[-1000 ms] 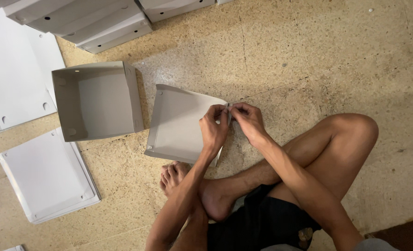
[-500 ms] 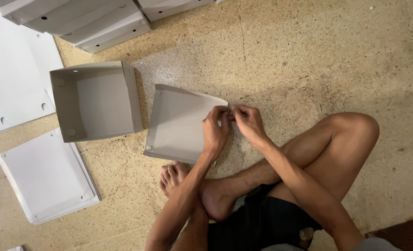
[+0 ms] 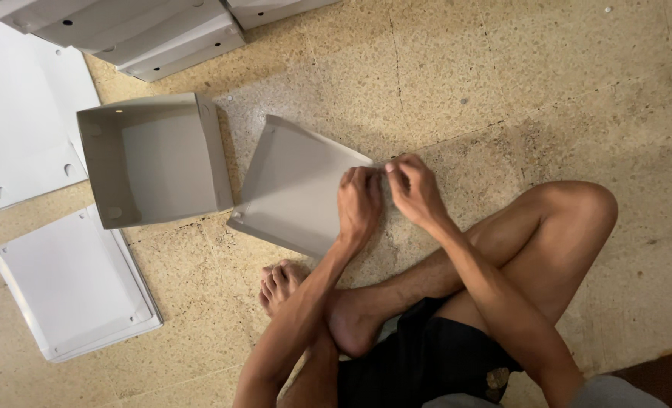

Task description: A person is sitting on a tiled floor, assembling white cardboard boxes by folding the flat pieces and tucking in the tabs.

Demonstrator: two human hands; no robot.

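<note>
**Two hands at one corner of a half-folded box**

While the person sits cross-legged on the floor (image 3: 517, 91), both hands meet at the right corner of a grey cardboard piece (image 3: 294, 185) that lies on the floor just ahead of the crossed legs. The left hand (image 3: 358, 202) rests on the piece's right edge, fingers curled down over it, its grip closed on the card. The right hand (image 3: 415, 189) sits just beside it, fingertips pinched narrowly on the same corner, so the two hands nearly touch. The piece is partly folded: its far and left edges stand up as low walls, while the near-right part lies flatter.

One finished open box (image 3: 154, 159) stands just left of the piece, its right wall close to the piece's left edge, though I cannot tell whether they touch. One small pile of flat white sheets (image 3: 75, 283) lies at the lower left, well apart from the hands. More flat sheets (image 3: 18, 128) lie at the far left, partly out of view, so their count is unclear. At the top edge a row of nested boxes (image 3: 147, 34) is cut off; at least four show.
</note>
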